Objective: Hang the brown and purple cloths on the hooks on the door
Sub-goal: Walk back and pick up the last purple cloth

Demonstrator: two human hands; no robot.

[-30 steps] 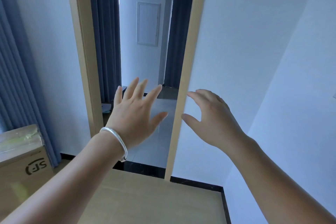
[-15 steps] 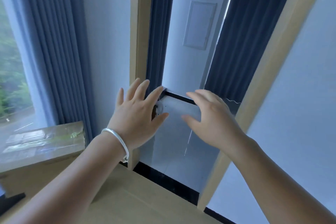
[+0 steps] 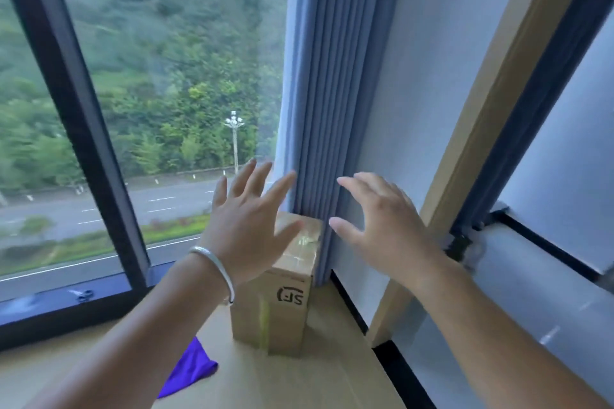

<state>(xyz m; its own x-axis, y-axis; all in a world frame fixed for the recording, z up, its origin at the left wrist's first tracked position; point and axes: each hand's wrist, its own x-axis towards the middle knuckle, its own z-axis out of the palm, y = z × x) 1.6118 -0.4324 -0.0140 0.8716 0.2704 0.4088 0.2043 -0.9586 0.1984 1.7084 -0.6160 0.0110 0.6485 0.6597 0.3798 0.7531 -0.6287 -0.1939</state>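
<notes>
Left hand (image 3: 247,226): raised in the air, fingers straight and spread wide, holding nothing; silver bangle (image 3: 217,267) on the wrist.
Right hand (image 3: 382,226): raised beside the left one, apart from it, fingers spread and a little bent, holding nothing.
Purple cloth (image 3: 189,372): lying on the wooden top (image 3: 299,382), at about 7 o'clock from the left hand, well apart from it and partly hidden under the left forearm; from the right hand at about 8 o'clock, well apart too. Touched by no hand.
Brown cloth: not seen from the head view.
Box (image 3: 282,302): cardboard, standing on the wooden top at 6 o'clock below the gap between both hands, printed mark on its front; purple cloth near it at 8 o'clock.
Curtain (image 3: 319,109): blue, hanging behind the box, at 12 o'clock above the hands.
Window (image 3: 149,76): at 10 o'clock, showing green trees and a road.
Door frame (image 3: 491,109): wooden, at 2 o'clock from the right hand.
</notes>
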